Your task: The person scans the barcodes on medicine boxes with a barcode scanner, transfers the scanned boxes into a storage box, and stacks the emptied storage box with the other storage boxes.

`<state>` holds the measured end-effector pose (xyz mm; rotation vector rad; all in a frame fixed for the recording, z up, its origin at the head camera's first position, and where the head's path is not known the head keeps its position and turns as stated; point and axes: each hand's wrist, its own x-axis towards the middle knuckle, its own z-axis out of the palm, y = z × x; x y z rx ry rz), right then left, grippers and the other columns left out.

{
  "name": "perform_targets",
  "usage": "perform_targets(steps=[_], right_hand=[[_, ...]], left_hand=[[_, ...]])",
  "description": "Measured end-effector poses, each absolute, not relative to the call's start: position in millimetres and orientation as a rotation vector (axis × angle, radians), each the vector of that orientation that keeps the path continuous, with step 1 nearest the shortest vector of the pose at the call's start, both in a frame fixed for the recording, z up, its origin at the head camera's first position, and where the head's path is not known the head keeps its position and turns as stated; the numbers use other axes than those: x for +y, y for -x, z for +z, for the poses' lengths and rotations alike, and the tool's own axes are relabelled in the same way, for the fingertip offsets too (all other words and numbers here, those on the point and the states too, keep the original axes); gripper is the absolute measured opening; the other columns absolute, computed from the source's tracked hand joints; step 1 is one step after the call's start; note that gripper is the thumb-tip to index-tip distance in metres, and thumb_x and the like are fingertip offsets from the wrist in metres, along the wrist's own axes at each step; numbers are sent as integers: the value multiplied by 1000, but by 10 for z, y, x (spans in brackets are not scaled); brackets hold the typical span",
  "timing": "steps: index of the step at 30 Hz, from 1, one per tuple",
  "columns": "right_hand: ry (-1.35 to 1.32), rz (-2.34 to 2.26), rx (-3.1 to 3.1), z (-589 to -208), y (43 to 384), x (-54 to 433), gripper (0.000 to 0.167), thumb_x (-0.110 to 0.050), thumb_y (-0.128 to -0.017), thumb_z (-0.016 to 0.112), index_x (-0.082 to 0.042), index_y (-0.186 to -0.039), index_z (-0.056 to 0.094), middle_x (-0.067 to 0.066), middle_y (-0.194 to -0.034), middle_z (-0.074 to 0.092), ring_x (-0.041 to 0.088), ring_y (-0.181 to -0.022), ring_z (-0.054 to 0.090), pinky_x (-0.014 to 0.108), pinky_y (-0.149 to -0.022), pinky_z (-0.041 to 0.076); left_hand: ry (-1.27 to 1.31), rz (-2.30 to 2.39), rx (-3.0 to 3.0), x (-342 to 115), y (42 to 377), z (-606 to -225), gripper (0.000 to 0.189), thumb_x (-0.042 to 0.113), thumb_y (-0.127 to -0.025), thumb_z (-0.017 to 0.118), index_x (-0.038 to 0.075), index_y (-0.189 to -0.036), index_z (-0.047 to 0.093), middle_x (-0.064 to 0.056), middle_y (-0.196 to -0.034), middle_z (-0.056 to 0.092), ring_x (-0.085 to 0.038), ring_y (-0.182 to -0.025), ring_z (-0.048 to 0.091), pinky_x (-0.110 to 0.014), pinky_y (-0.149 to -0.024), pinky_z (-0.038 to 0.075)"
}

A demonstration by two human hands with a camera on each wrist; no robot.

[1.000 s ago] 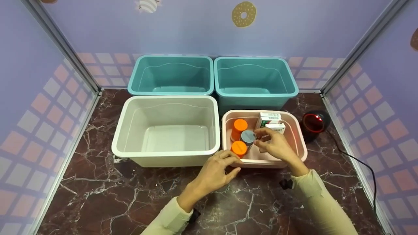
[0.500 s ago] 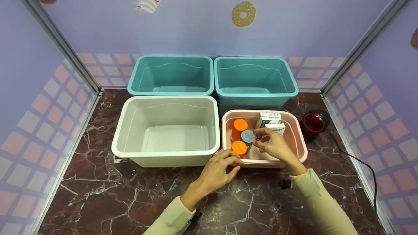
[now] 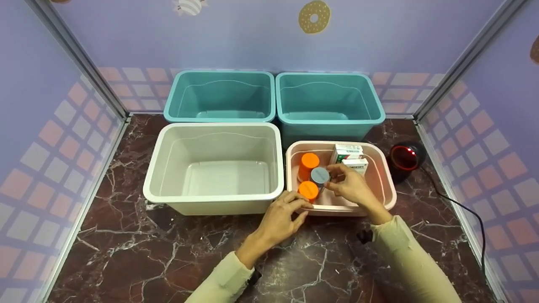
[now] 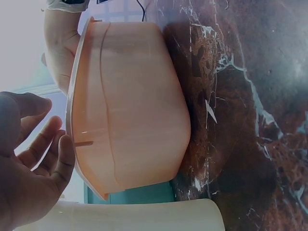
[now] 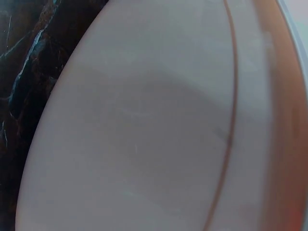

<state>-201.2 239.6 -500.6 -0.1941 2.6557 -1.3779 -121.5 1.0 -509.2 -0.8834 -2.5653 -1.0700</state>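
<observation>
A pink bin (image 3: 381,185) holds an orange-lidded bottle (image 3: 310,160) at the back, a grey-lidded bottle (image 3: 320,175) and a nearer orange-lidded bottle (image 3: 308,190), grouped on its left side. My right hand (image 3: 353,185) reaches into the bin, thumb and index finger bent around the right side of the grey lid. Over the bin's front left corner lies my left hand (image 3: 278,219), its relaxed fingertips at the rim beside the nearer orange lid. In the left wrist view, that hand (image 4: 36,159) has loosely bent fingers by the rim. The right wrist view shows only the bin's outer wall (image 5: 144,120).
White medicine boxes (image 3: 348,152) stand at the pink bin's back right. A large off-white bin (image 3: 214,198) sits left of it, with two teal bins (image 3: 221,120) behind. A black scanner-like device (image 3: 406,158) with a glowing red ring and a cable is at the right.
Both forearms have shifted very slightly. The hands keep their places at the bottles and the rim, and the bottles and boxes stay where they were.
</observation>
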Motion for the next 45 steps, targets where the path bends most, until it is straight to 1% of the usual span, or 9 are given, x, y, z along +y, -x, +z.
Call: perform_targets(steps=[6, 12, 15, 18, 22, 25, 31, 36, 45], right_hand=[[182, -1318, 2669, -5006, 2035, 2386, 51, -13, -82, 78, -5, -129, 60, 20, -104, 70, 24, -85, 67, 22, -57, 55], [234, -1258, 2693, -5019, 2051, 2381, 53, -14, -81, 78, -4, -129, 60, 20, -106, 69, 27, -90, 66, 21, -59, 54], [247, -1247, 2699, -5023, 2062, 2369, 53, -14, -80, 78, -4, -129, 61, 18, -109, 69, 29, -94, 66, 21, -65, 54], [271, -1233, 2708, -5037, 2073, 2354, 53, -12, -79, 79, -2, -128, 61, 18, -110, 68, 32, -97, 65, 22, -74, 51], [294, -1224, 2707, -5058, 2083, 2336, 55, -10, -78, 80, 0, -128, 59, 19, -110, 67, 34, -97, 65, 25, -77, 50], [296, -1219, 2706, -5071, 2087, 2326, 56, -9, -78, 81, 0, -129, 59, 19, -112, 67, 34, -98, 65, 27, -79, 51], [322, -1186, 2716, -5088, 2104, 2317, 57, -6, -77, 81, 0, -129, 58, 20, -118, 66, 33, -102, 64, 36, -88, 50], [322, -1075, 2762, -5092, 2114, 2312, 59, -9, -77, 81, -2, -131, 58, 20, -121, 66, 33, -106, 62, 42, -93, 48], [317, -1029, 2770, -5070, 2123, 2299, 63, -11, -77, 81, -1, -134, 56, 22, -125, 65, 37, -113, 61, 50, -101, 47]], left_hand=[[887, -1104, -2586, 18, 1253, -5108, 16, 12, -90, 70, 18, -105, 75, 4, -113, 67, -16, -108, 59, -30, -97, 52], [883, -1099, -2620, 28, 1277, -5140, 17, 11, -91, 70, 19, -106, 76, 5, -112, 67, -16, -110, 59, -30, -99, 52], [885, -1086, -2622, 36, 1283, -5151, 17, 11, -91, 70, 19, -105, 76, 5, -110, 68, -16, -109, 59, -29, -99, 51], [888, -1068, -2616, 43, 1284, -5163, 18, 12, -91, 71, 20, -105, 77, 5, -111, 68, -16, -109, 59, -29, -99, 51], [887, -1049, -2608, 52, 1283, -5181, 18, 13, -91, 71, 20, -106, 77, 5, -112, 69, -16, -109, 59, -29, -99, 50], [887, -1046, -2597, 56, 1282, -5189, 18, 14, -91, 71, 20, -106, 77, 4, -112, 69, -17, -109, 59, -29, -99, 50], [887, -1061, -2576, 59, 1279, -5199, 18, 14, -90, 71, 20, -106, 78, 4, -111, 69, -17, -108, 59, -30, -98, 51], [893, -1074, -2565, 60, 1281, -5210, 18, 14, -91, 71, 20, -106, 78, 4, -110, 69, -17, -107, 59, -29, -97, 51], [894, -1081, -2571, 50, 1288, -5207, 17, 14, -93, 69, 20, -106, 77, 5, -112, 69, -17, -110, 59, -31, -100, 49]])
